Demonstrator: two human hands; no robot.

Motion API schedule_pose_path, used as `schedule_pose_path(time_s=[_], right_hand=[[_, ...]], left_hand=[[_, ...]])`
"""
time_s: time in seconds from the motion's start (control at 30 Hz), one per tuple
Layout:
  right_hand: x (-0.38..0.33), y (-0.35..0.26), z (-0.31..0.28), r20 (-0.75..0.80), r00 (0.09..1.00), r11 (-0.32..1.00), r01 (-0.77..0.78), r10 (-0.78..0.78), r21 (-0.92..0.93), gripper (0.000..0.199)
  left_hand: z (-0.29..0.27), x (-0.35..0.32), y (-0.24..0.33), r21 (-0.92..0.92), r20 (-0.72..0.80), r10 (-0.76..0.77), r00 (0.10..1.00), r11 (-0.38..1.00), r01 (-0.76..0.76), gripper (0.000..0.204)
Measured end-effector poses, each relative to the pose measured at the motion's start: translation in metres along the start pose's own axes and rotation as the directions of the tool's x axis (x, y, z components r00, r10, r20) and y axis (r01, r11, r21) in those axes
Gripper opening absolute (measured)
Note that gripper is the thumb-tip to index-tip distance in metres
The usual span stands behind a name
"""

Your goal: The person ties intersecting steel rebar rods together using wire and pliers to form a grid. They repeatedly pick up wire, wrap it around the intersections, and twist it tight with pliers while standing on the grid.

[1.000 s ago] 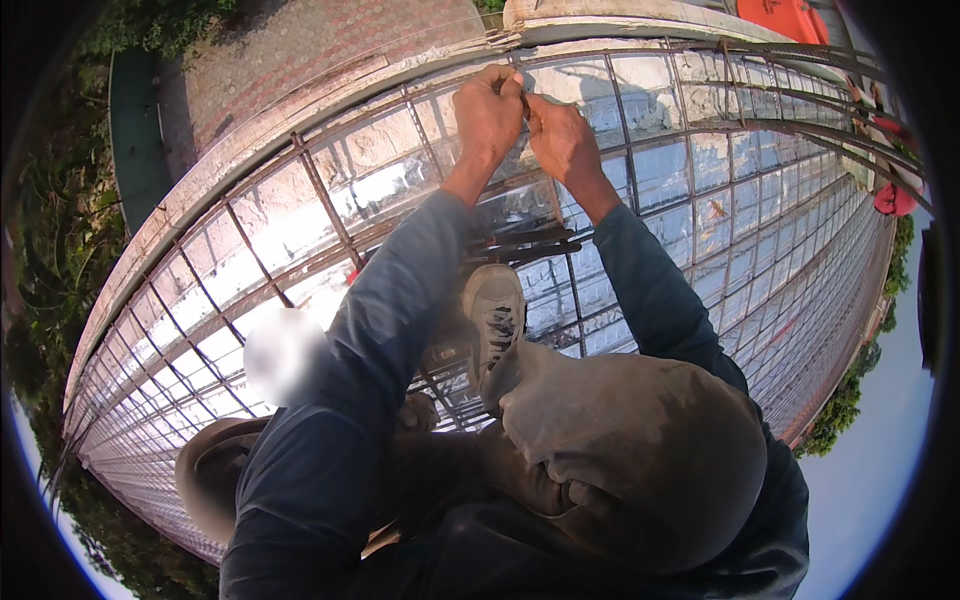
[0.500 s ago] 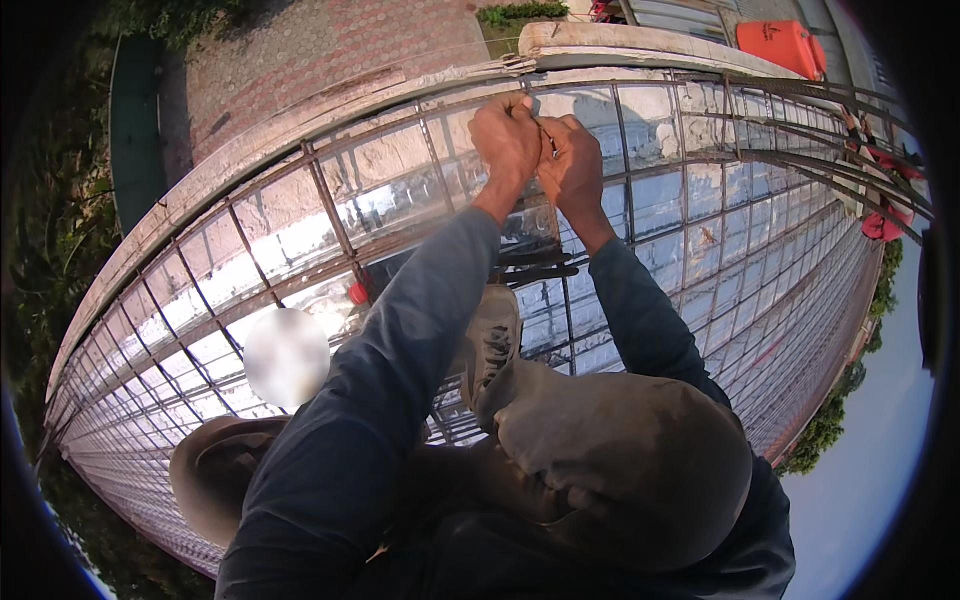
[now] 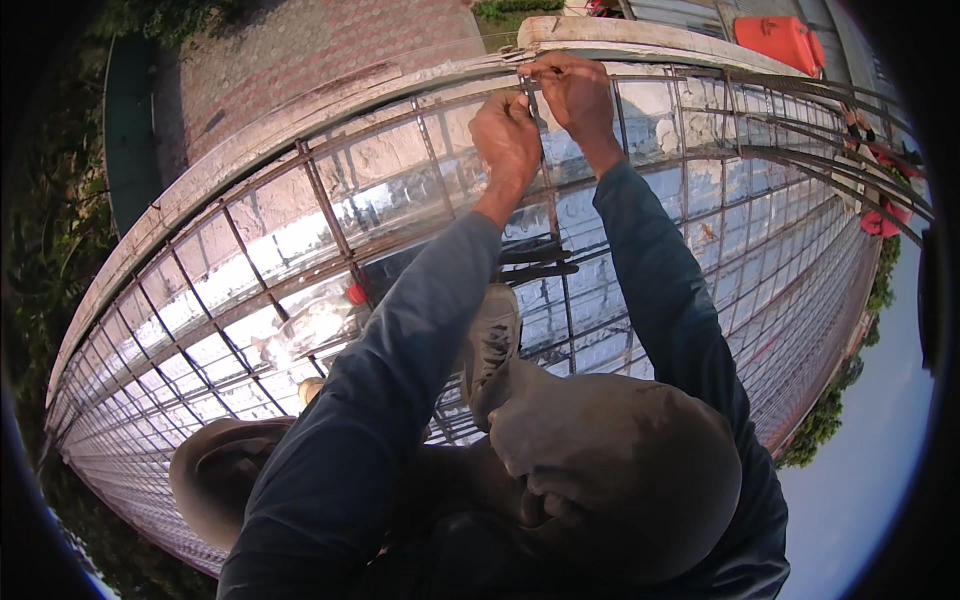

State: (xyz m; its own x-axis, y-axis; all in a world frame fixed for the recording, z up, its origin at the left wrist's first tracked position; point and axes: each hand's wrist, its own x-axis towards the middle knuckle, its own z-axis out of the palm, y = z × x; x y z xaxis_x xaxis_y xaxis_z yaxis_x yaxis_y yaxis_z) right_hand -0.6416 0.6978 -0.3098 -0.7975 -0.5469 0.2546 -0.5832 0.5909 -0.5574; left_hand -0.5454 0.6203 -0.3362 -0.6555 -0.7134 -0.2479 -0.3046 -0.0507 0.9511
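A grid of steel reinforcing bars (image 3: 325, 200) spreads beneath me over shiny foil-like sheeting. My left hand (image 3: 505, 140) is closed in a pinch beside a cross bar (image 3: 547, 180) near the grid's far edge. What its fingers hold, if anything, is too small to make out. Just beyond it and to the right, my right hand (image 3: 575, 92) is also closed. Its fingertips pinch together over the outermost bar by the edge board, and whatever lies in them cannot be made out. A tool with two dark handles (image 3: 535, 265) rests on the bars below my wrists.
My shoe (image 3: 493, 335) stands on the grid. A pale board edge (image 3: 650, 42) runs along the far side, with paving (image 3: 330, 60) beyond. Long loose bars (image 3: 830, 165) jut out at the right, near red cloth (image 3: 880, 218). An orange-red container (image 3: 780, 42) stands behind.
My right hand has moved away from my left, up toward the edge board. The left hand stays nearly in place. The pale round blur at left is gone.
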Motion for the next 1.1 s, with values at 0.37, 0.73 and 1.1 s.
schedule_pose_path(time_s=[0.37,0.73,1.1], right_hand=[[-0.002,-0.008,0.007,-0.031,0.992,0.979,-0.124,0.121,-0.164,0.017],[-0.012,0.003,0.019,-0.213,0.968,0.945,-0.059,0.133,0.323,0.011],[-0.041,0.019,0.024,0.366,0.746,0.478,-0.648,0.557,0.593,0.021]], left_hand=[[-0.004,0.017,-0.013,0.096,0.031,-0.186,0.982,0.978,0.183,0.012],[0.003,0.023,0.003,0.114,-0.095,-0.230,0.969,0.964,0.240,0.018],[0.018,0.030,-0.014,-0.189,0.026,-0.340,0.940,0.922,0.338,0.017]])
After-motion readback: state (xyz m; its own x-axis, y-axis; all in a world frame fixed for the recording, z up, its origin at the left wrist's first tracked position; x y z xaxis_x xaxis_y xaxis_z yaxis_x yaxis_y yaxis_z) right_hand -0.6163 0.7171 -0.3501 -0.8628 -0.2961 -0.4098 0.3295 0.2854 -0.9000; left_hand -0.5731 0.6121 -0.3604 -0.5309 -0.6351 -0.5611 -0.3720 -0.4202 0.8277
